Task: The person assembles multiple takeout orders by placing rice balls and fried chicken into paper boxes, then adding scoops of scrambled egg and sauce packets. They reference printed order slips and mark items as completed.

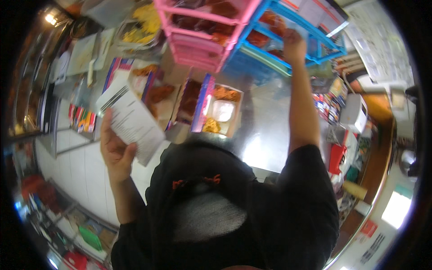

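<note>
My left hand pinches a white printed paper slip between thumb and fingers, tilted above the counter's left part. My right arm stretches forward to a blue plastic rack, where sauce-coloured packets lie on its tiers. At the rack's right part my right hand has its fingers curled; what they hold, if anything, is hard to make out. Between my arms stands an open box with brown fried food, a pale tub and yellowish pieces in it. Another open box with fried food lies beyond the slip.
A pink rack with dark packets adjoins the blue one. The metal counter runs beneath. Far left are a tray of yellow food, a cutting board and a knife. On the right stands a white device.
</note>
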A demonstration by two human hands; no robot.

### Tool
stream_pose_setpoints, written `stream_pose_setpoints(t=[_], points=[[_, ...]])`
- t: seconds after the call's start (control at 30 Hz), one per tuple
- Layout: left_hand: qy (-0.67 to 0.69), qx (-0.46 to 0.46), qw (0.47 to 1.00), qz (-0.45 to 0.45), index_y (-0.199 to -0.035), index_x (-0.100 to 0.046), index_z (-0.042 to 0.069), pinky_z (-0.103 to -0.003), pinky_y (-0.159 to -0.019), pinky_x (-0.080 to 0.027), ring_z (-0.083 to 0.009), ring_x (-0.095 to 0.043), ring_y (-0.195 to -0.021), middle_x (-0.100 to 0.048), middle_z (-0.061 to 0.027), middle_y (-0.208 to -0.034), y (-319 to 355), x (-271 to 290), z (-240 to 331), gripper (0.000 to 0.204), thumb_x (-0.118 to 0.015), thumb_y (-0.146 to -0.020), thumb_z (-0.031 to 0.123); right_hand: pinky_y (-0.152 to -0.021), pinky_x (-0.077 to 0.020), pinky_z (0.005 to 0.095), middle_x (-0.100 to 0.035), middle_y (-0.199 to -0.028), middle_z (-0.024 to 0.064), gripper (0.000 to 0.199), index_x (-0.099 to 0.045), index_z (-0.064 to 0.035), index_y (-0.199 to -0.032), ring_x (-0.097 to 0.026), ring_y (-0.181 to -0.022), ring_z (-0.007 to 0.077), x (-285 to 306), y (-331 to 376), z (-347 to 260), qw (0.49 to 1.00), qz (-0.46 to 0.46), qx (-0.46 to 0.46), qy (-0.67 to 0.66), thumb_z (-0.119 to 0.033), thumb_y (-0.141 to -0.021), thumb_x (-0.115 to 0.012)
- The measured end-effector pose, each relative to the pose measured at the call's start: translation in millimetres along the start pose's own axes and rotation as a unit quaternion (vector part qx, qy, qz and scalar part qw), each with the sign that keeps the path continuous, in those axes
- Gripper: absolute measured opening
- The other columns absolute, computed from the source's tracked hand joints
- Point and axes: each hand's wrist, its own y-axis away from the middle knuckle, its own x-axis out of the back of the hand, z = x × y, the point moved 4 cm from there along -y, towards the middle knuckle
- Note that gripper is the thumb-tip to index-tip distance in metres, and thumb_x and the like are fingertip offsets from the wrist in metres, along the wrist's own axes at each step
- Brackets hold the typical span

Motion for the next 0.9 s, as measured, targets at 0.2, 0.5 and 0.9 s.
stream_pose_setpoints(t=[0.2, 0.5, 0.9], points=[[-0.042, -0.045, 0.996, -0.069, -0.162, -0.012, -0.003, -0.038, -0.107, -0.049, -0.0307, -0.053, -0.138, -0.037, -0.0234, -0.160, 22, -44, 50, 0.095, -0.065, -0.083, -0.010, -0.097, -0.0526, 0.0491, -0.070, -0.120, 0.0242, 0.048, -0.073, -0.0077, -0.116, -0.068, -0.112, 0.0388, -116, -97, 83, 0.907, -0.272, 0.043, 0.318, -0.046, -0.090, -0.061], [-0.075, -0.098, 0.988, -0.091, -0.161, -0.014, -0.006, -0.037, -0.105, -0.051, -0.0333, -0.050, -0.140, -0.029, -0.0252, -0.163, 29, -74, 86, 0.094, -0.063, -0.082, -0.015, -0.095, -0.0541, 0.0412, -0.071, -0.123, 0.0164, 0.044, -0.072, -0.0066, -0.122, -0.069, -0.112, 0.0301, -114, -104, 73, 0.934, -0.253, -0.152, -0.199, -0.030, -0.084, -0.075], [-0.095, -0.123, 0.976, -0.155, -0.161, -0.012, -0.005, -0.044, -0.114, -0.043, -0.0359, -0.041, -0.147, -0.031, -0.0276, -0.162, 17, -63, 78, 0.107, -0.072, -0.074, 0.009, -0.114, -0.0399, 0.0555, -0.051, -0.145, 0.0240, 0.043, -0.050, 0.0062, -0.139, -0.048, -0.137, 0.0374, 15, 100, 18, 0.668, 0.002, -0.328, -0.668, -0.015, -0.102, -0.049]])
